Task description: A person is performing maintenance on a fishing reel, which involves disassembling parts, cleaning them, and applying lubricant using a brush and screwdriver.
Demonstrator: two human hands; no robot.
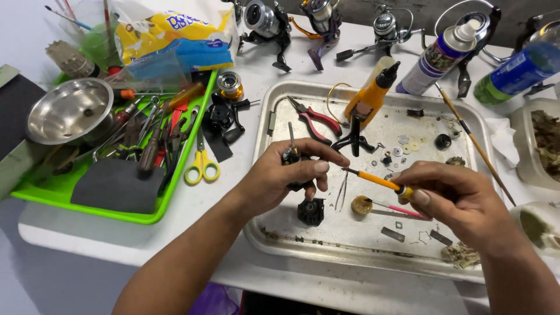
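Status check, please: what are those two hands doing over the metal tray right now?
Left hand gripping small dark reel part. Right hand holding orange-handled tool, tip at the part. Loose washers and red pliers in metal tray, none between the hands.

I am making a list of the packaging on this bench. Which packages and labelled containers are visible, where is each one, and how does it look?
Plastic bag: top left, behind the green tray; crumpled, yellow, blue and white.
Spray can: top right, leaning; white cap, dark patterned label.
Blue bottle: far right, lying tilted; blue label, green body.
Orange bottle: in the metal tray; black nozzle.
No signs or screens.
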